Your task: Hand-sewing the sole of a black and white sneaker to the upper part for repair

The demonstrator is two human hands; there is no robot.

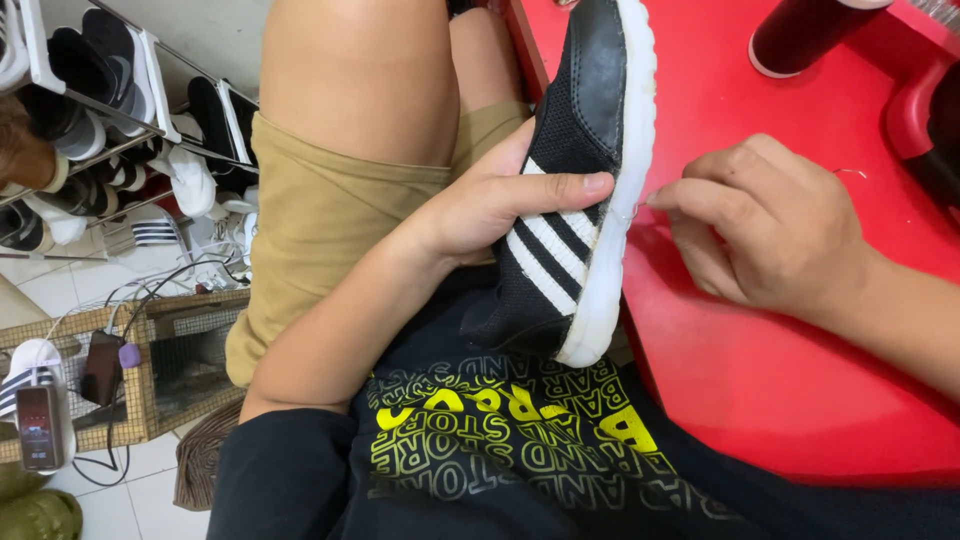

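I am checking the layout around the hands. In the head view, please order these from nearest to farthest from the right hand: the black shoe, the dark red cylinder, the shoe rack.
1. Black shoe: just left of the right hand, whose fingertips reach its white sole; the left hand holds it.
2. Dark red cylinder: above, on the red table.
3. Shoe rack: far left, by the floor.

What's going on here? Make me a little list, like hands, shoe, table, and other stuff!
left hand: left hand grips the shoe, thumb across its white stripes
right hand: right hand pinched at the sole's edge, holding a thin thread
shoe: black shoe with white stripes and white sole, held on its side
table: red table, at the right
on table: dark red cup, far end
left side: shoe rack with many shoes
floor: phone on charging cable
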